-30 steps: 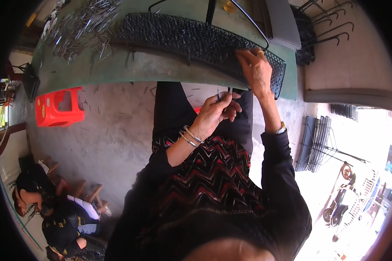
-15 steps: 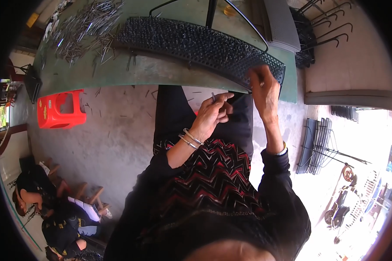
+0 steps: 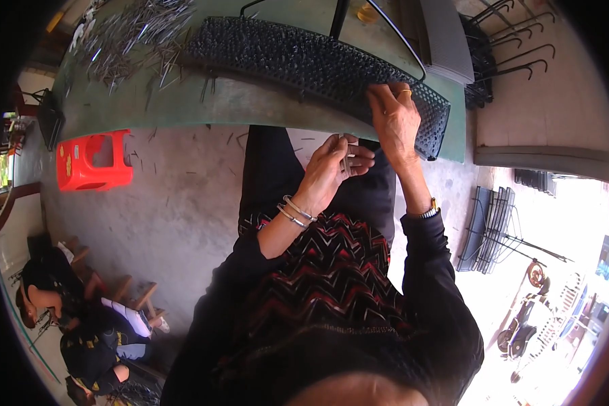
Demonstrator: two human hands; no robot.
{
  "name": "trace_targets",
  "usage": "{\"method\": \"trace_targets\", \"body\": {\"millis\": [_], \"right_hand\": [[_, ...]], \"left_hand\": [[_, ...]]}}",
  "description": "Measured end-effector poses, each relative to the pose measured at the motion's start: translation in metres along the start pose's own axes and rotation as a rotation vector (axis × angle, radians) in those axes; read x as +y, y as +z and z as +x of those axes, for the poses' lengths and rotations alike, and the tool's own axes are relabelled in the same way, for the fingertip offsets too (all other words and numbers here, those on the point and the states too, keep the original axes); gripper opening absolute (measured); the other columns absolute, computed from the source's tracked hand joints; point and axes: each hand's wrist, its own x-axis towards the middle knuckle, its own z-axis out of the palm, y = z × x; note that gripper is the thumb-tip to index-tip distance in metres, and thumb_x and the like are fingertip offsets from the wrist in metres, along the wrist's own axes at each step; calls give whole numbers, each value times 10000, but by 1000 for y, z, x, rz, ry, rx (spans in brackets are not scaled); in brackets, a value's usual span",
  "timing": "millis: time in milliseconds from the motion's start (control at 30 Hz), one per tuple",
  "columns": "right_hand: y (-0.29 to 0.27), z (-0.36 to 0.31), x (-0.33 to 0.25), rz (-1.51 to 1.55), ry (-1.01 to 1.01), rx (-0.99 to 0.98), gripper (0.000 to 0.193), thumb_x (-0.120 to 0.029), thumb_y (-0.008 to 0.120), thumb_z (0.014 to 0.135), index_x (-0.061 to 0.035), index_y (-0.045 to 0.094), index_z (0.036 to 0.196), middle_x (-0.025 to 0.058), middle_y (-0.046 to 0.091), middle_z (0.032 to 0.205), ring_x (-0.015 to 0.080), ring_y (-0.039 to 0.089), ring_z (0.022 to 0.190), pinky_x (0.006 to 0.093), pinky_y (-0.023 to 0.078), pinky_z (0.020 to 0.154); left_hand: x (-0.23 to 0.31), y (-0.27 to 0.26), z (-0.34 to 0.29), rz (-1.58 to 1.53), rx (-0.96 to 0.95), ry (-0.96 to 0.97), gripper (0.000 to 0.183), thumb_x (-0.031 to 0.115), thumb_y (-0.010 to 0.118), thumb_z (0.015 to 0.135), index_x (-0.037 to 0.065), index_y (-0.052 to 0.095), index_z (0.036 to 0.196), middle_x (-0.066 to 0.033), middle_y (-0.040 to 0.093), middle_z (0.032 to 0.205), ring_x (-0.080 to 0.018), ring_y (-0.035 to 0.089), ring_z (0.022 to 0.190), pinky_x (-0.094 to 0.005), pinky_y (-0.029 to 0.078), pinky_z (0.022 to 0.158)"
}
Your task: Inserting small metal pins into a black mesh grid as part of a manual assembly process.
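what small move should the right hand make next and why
Probably a light downward press of the right hand at the black perforated panel: it is pinched over the panel, near where the crowded dark pieces thin out toward the right end, and the left hand has a thin metal piece ready. Whether the right fingertips grip anything is hidden.

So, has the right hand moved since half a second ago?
Yes, the right hand has moved left, farther from the right end of the black perforated tray.
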Motion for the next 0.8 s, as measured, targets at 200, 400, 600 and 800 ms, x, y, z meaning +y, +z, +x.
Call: {"method": "trace_targets", "body": {"millis": [200,400,600,800], "right_hand": [[-44,-20,-12,446,83,-259,222,-47,638,857,-67,653,1078,80,599,945,169,590,790,279,478,681],[-53,-49,-31,615,-33,-423,355,61,653,794,-33,618,1134,82,607,1031,210,632,892,308,525,761],[-48,-53,-21,517,-253,-364,354,17,697,769,-39,635,1113,93,619,1041,227,634,933,320,530,788],[-54,-56,-34,651,60,-346,215,-28,693,804,-18,664,1016,81,640,1007,194,636,888,289,515,760]], "left_hand": [[3,-7,6,-250,-36,51,150,226,386,1020,112,474,978,-157,526,1332,-251,489,1245,-410,386,1048],[8,-9,7,-299,-67,21,171,203,392,1011,89,496,938,-124,506,1362,-179,523,1158,-348,411,1014],[1,-7,5,-283,-58,-6,189,186,401,1008,64,512,917,-126,519,1342,-124,565,1010,-303,458,923],[8,-7,1,-188,-91,52,174,238,460,1001,70,499,976,-146,530,1324,-157,571,1077,-315,471,912]]}}
